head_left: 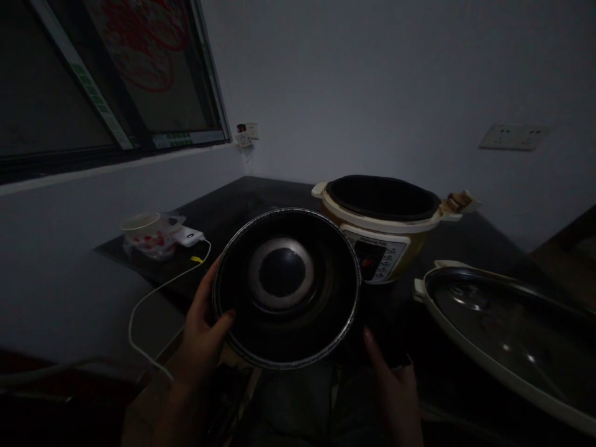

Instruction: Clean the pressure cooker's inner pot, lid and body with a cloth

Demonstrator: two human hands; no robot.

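Observation:
My left hand (pixel 205 329) grips the left rim of a black, round metal inner pot (pixel 286 329), thumb over the edge and fingers behind it. The pot is tilted toward me and shows a worn grey ring around a dark centre. My right hand (pixel 393 382) is below and right of the pot, apart from it, index finger stretched out and the other fingers partly in shadow; nothing shows in it. Just behind the pot stands an electric pressure cooker (pixel 382 239), lidless, its dark opening facing up.
At right lies the cooker's pale-rimmed lid (pixel 503 329), its shiny metal face up. A bagged cup (pixel 146 236) stands by a white plug strip (pixel 189 236) whose cord hangs off the dark table (pixel 223 202). Wall sockets (pixel 514 136) and a window (pixel 153 74) are behind.

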